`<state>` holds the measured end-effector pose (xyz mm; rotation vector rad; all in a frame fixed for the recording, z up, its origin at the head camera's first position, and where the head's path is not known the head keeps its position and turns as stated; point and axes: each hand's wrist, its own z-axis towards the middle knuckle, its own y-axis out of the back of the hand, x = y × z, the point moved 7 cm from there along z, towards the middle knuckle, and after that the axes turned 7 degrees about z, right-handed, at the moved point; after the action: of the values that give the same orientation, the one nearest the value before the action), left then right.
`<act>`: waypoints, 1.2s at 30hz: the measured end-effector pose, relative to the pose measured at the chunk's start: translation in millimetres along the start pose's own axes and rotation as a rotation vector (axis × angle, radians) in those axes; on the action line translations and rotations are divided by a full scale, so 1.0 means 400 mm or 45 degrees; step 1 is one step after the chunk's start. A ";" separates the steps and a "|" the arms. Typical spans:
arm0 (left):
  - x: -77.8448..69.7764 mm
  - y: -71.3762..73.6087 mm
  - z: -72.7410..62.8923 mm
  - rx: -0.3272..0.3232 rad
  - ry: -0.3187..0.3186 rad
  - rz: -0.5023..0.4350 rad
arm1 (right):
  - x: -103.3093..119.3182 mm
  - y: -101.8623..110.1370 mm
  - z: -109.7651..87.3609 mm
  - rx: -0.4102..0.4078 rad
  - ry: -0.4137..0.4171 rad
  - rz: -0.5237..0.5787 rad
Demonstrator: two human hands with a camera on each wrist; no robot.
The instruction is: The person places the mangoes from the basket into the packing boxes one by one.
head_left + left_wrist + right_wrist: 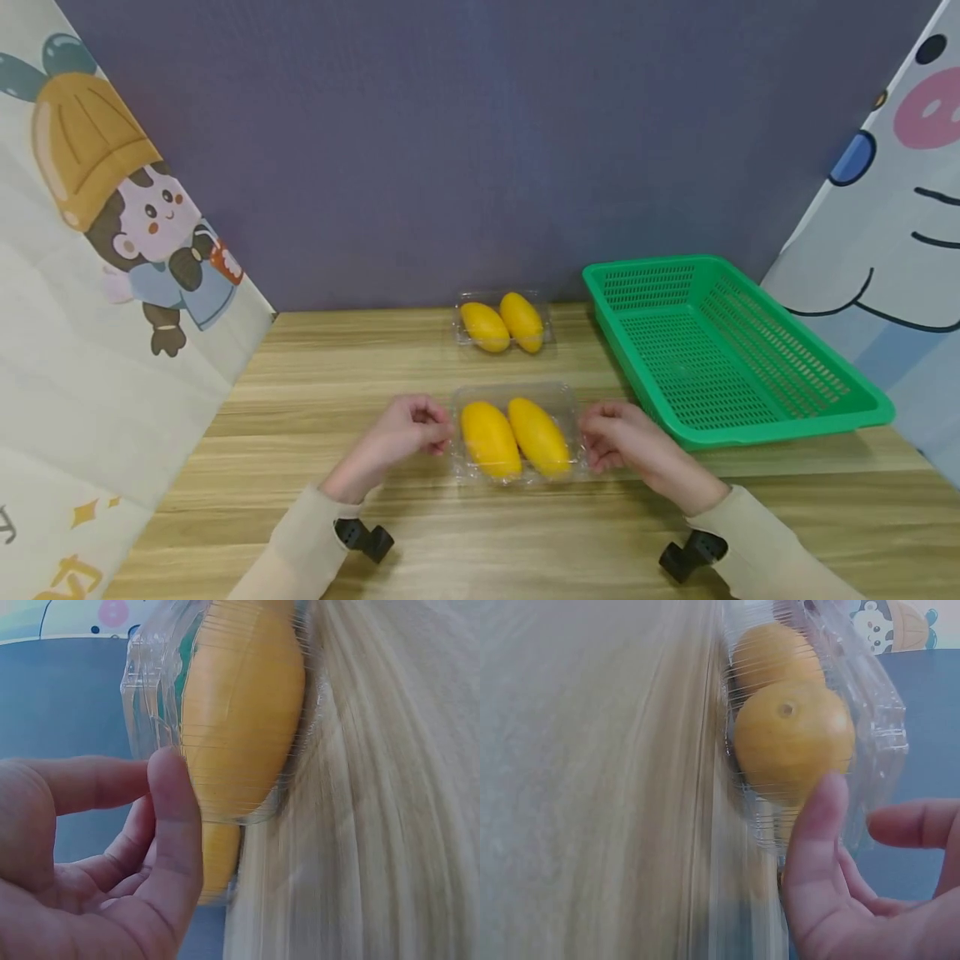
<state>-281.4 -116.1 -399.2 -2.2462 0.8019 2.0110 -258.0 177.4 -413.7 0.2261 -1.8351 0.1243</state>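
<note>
Two yellow mangoes (491, 440) lie side by side inside a clear plastic clamshell box (555, 396) on the wooden table. At the box's left edge is my left hand (408, 433); its thumb and index fingertip meet at the clear rim in the left wrist view, pinching there. My right hand (626, 442) is at the opposite edge. In the right wrist view its thumb (821, 817) overlaps the box's side, with a gap between thumb and index finger. The mango (795, 742) nearest that hand shows its round end through the ribbed plastic.
Behind the box, near the back wall, stands a second clear box (501, 297) with two more mangoes (522, 322). A green plastic basket (645, 367) with slotted sides is to the right, close to my right hand. Cartoon-printed sheets border both sides of the table.
</note>
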 end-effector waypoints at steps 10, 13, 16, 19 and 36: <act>0.001 -0.010 -0.038 0.013 0.022 0.123 | -0.018 -0.024 -0.041 0.393 -0.055 -0.002; 0.003 -0.015 -0.050 0.021 0.014 0.166 | -0.018 -0.029 -0.051 0.438 -0.057 0.002; 0.007 -0.024 -0.059 0.078 0.013 0.119 | -0.016 -0.034 -0.060 0.463 -0.059 0.004; 0.012 -0.038 -0.066 0.162 0.014 0.060 | -0.017 -0.039 -0.066 0.478 -0.056 -0.005; 0.033 -0.094 -0.079 0.363 0.072 -0.062 | -0.033 -0.051 -0.062 0.423 -0.059 -0.066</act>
<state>-237.4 -99.2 -418.1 -2.1455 0.9595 1.6949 -226.9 163.6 -420.3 0.5119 -1.8458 0.3911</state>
